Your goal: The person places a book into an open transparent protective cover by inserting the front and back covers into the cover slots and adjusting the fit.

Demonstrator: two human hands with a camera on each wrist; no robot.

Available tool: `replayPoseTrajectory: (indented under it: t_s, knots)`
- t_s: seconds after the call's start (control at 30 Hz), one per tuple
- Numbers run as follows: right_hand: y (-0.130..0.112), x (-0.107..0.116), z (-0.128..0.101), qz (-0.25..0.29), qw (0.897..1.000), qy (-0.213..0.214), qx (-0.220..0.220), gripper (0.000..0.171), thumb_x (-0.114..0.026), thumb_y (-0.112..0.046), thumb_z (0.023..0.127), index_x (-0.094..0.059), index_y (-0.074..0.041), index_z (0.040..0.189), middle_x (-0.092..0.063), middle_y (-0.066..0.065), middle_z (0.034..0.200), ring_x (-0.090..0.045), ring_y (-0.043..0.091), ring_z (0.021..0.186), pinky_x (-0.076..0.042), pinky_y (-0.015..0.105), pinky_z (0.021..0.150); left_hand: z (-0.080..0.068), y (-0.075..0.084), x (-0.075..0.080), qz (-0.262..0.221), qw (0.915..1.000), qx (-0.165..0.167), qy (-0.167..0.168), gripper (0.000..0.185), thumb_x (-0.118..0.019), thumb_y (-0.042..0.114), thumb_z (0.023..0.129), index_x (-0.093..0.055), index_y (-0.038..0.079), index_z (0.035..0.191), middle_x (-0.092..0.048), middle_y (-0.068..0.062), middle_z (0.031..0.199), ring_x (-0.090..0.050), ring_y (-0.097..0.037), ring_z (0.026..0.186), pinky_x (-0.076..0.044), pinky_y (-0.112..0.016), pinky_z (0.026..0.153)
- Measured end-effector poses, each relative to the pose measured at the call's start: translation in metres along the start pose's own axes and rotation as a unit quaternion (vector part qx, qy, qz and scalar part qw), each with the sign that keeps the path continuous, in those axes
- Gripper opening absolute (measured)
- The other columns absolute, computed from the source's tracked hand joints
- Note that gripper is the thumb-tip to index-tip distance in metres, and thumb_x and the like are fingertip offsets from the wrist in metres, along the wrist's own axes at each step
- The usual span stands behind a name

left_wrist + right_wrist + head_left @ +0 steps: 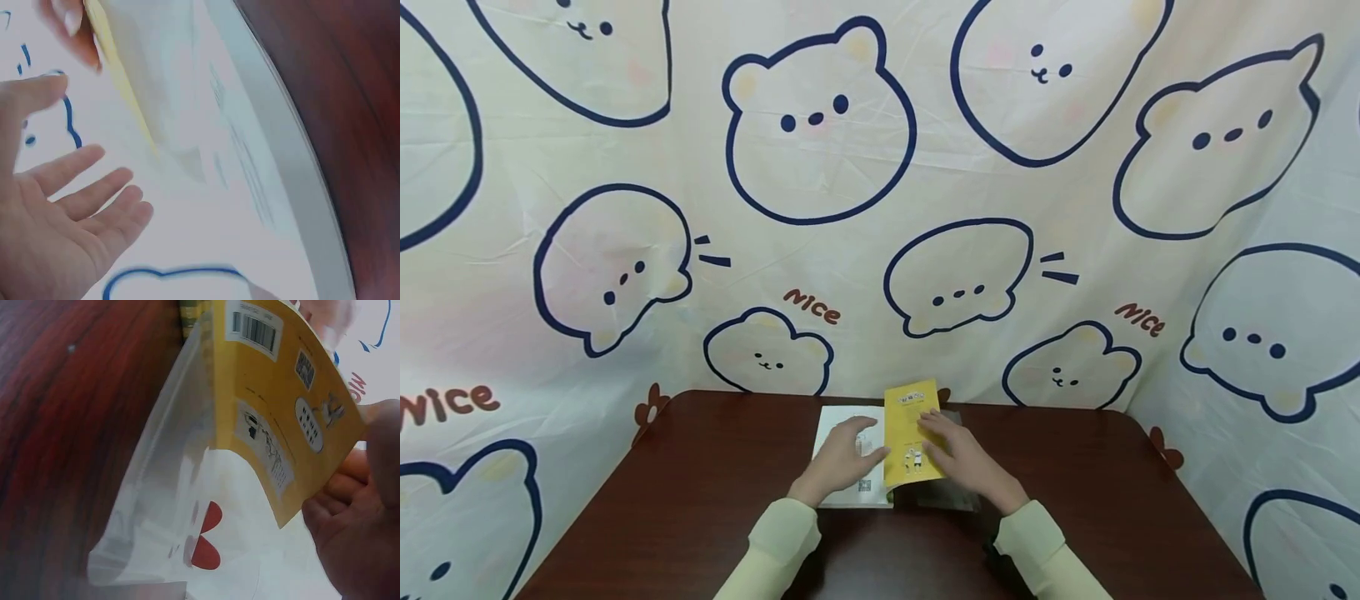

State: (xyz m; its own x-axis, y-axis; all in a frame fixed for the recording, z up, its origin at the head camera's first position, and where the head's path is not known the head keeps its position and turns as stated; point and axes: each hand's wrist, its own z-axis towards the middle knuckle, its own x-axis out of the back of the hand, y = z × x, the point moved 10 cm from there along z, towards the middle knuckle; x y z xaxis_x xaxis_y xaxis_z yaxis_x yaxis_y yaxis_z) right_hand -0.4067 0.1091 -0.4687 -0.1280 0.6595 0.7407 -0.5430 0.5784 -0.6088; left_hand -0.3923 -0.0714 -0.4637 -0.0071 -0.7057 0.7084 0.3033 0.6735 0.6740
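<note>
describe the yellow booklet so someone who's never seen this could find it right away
Start at the dark red-brown table in front of the bear-print cloth; both hands meet at its far middle. The yellow booklet stands between them, held by the right hand, beside a white sheet under the left hand. It is the only yellow thing there.

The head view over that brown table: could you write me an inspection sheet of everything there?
Surface: dark brown wooden table.
Job's things: yellow booklet, white booklet beside it, clear plastic bag under the yellow one.
Clutter: nothing seen.
Hands: left hand open, flat over the white booklet; right hand holds the yellow booklet's edge.
Cables: nothing seen.
Surroundings: cream cartoon-bear cloth hung behind and to the sides.
</note>
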Motion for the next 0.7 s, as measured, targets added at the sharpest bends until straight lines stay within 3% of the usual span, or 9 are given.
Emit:
replayPoseTrajectory:
  t_s: [0.13, 0.3, 0.4, 0.53, 0.63, 0.7]
  knots:
    - [-0.008, 0.008, 0.004, 0.054, 0.998, 0.022, 0.026, 0.037, -0.053, -0.014, 0.107, -0.058, -0.002, 0.142, -0.051, 0.012, 0.153, -0.042, 0.035, 0.145, -0.042, 0.054, 0.111, 0.007, 0.017, -0.016, -0.035, 0.9986, -0.011, -0.040, 0.076, -0.068, 0.051, 0.093, -0.049, 0.002, 0.148, -0.047, -0.019, 0.154, -0.045, -0.039, 0.141, -0.040, -0.060, 0.112]
    - [-0.015, 0.013, 0.006, 0.100, 0.994, 0.031, 0.046, 0.036, -0.048, -0.011, 0.108, -0.058, -0.004, 0.142, -0.054, 0.012, 0.150, -0.049, 0.035, 0.139, -0.047, 0.048, 0.107, 0.017, 0.029, -0.036, -0.061, 0.9954, -0.018, -0.071, 0.088, -0.066, 0.062, 0.090, -0.040, 0.008, 0.155, -0.045, -0.018, 0.152, -0.051, -0.032, 0.125, -0.052, -0.052, 0.098]
    - [-0.014, 0.012, 0.009, 0.120, 0.992, 0.023, 0.037, 0.037, -0.045, -0.016, 0.110, -0.057, -0.006, 0.144, -0.054, 0.009, 0.151, -0.049, 0.032, 0.140, -0.047, 0.038, 0.109, 0.021, 0.029, -0.044, -0.070, 0.9947, 0.003, -0.075, 0.099, -0.063, 0.069, 0.086, -0.032, 0.011, 0.159, -0.037, -0.020, 0.159, -0.045, -0.036, 0.136, -0.050, -0.057, 0.100]
    - [-0.015, 0.012, 0.013, 0.164, 0.986, 0.005, 0.028, 0.039, -0.039, -0.019, 0.112, -0.056, -0.005, 0.145, -0.053, 0.009, 0.152, -0.054, 0.030, 0.133, -0.050, 0.026, 0.100, 0.028, 0.031, -0.047, -0.068, 0.9955, 0.019, -0.063, 0.109, -0.060, 0.074, 0.084, -0.022, 0.009, 0.162, -0.024, -0.021, 0.166, -0.027, -0.043, 0.151, -0.039, -0.067, 0.109]
    - [-0.017, 0.015, 0.016, 0.181, 0.983, -0.004, 0.031, 0.040, -0.037, -0.018, 0.112, -0.055, -0.005, 0.146, -0.053, 0.010, 0.152, -0.055, 0.032, 0.130, -0.054, 0.031, 0.093, 0.035, 0.035, -0.047, -0.067, 0.9959, 0.015, -0.059, 0.110, -0.061, 0.070, 0.084, -0.018, 0.006, 0.163, -0.022, -0.020, 0.167, -0.025, -0.042, 0.152, -0.035, -0.067, 0.112]
    - [-0.016, 0.018, 0.018, 0.182, 0.983, 0.002, 0.030, 0.041, -0.037, -0.021, 0.112, -0.055, -0.006, 0.146, -0.053, 0.009, 0.152, -0.051, 0.032, 0.137, -0.052, 0.040, 0.102, 0.038, 0.036, -0.047, -0.054, 0.9966, 0.013, -0.060, 0.107, -0.061, 0.065, 0.085, -0.017, 0.007, 0.163, -0.019, -0.018, 0.168, -0.022, -0.041, 0.154, -0.031, -0.066, 0.115]
